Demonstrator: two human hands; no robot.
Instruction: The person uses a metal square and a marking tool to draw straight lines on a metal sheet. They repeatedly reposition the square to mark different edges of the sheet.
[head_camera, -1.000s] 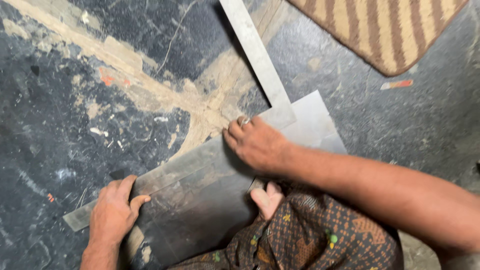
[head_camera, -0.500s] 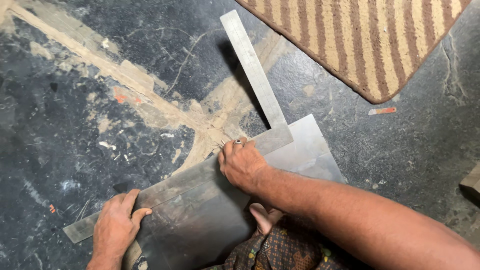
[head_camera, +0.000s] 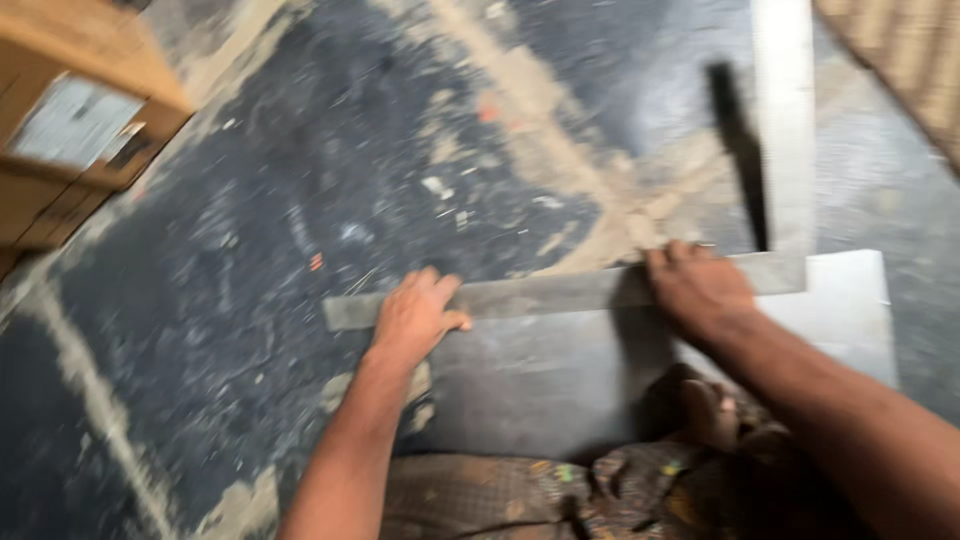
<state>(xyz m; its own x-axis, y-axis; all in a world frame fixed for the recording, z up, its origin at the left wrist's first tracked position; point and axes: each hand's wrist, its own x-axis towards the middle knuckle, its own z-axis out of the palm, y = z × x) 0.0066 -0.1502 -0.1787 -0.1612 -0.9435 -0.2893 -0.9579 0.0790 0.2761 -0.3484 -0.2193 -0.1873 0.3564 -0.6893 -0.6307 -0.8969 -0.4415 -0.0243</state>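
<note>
Left hand (head_camera: 412, 318): I see it laid palm down on the left part of the steel square (head_camera: 560, 294), fingers loosely spread and nearly flat, thumb stuck out to the right along the blade's lower edge. It presses rather than grips; nothing is closed inside it.

Right hand (head_camera: 697, 288): I see it on the same blade further right, close to the corner of the L, fingers bent with the tips at the blade's upper edge. Motion blur keeps me from telling whether anything is pinched under them.

Steel square: flat, dull grey metal, L-shaped; one arm runs level across the middle of the view, the other rises towards the top edge at right, throwing a dark shadow to its left.

Metal sheet (head_camera: 845, 300): smooth, pale grey, rectangular, lying on the floor under the square's level arm and reaching down to my lap.

Floor (head_camera: 250, 250): dark, rough, mottled with sandy streaks and pale flecks.

Cardboard box (head_camera: 70, 130): brown, top left.

Striped mat (head_camera: 915, 60): top right corner, blurred.

Patterned cloth (head_camera: 520, 495): brown, bottom centre.
</note>
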